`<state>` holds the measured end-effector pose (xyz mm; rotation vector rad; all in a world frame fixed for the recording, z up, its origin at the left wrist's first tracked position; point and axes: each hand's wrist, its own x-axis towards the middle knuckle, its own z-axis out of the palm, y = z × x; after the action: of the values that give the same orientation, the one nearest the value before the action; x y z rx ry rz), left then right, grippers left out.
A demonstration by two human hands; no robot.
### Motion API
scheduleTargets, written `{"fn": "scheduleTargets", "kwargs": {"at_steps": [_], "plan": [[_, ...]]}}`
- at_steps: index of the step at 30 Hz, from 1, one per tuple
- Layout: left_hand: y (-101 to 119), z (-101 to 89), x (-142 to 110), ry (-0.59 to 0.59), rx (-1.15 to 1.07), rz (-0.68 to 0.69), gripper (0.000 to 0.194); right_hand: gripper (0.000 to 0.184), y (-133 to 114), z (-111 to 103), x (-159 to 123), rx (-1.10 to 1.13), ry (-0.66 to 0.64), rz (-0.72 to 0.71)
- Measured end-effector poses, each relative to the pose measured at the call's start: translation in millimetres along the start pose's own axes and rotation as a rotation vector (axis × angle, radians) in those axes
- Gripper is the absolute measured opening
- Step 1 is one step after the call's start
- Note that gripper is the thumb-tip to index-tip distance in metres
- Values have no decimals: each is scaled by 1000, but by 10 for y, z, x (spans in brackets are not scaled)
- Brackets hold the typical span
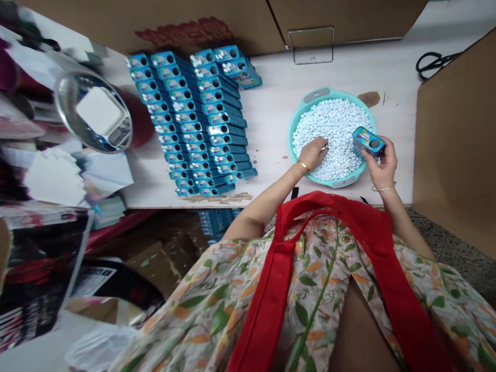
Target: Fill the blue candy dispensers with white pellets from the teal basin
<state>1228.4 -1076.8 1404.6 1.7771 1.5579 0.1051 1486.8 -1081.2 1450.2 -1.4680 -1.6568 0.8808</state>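
A small blue box [368, 141] with a colourful printed label and a round dark hole on its top sits clamped between the fingers of the right hand [382, 164], held just above the near right rim of a teal basin [297, 120]. The basin rests on a pale table [271, 98] and is heaped with small white pieces [337, 129]. The left hand [313, 153] lies on the heap, fingers curled together into the pieces; whether any are pinched I cannot tell. The hole looks narrow, so pieces could likely miss it and scatter, and a tilted box might spill. To the left on the table stand rows of matching blue boxes [194, 119], a steel bowl [93, 111] on a scale beyond them. Black scissors [433, 63] lie far right.
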Motion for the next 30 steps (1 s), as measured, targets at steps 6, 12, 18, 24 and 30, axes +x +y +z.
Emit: {"fn": "scheduleTargets", "kwargs": {"at_steps": [6,12,18,24,30], "plan": [[-237,-473,-264,33,-129,183,31,58,36,-104,-74,-20,31,-37],[60,-1195,-558,79,-14,420,32,45,-55,-45,-94,-140,-67,-149],[620,-1629,-643,12,284,464,23,46,-144,164,-66,-166,-141,-223],[1129,-1688,-823,39,341,432,30,46,-182,256,-83,-161,-167,-224],[419,-1568,-887,170,304,268,22,55,-18,182,-61,-49,-98,-151]]}}
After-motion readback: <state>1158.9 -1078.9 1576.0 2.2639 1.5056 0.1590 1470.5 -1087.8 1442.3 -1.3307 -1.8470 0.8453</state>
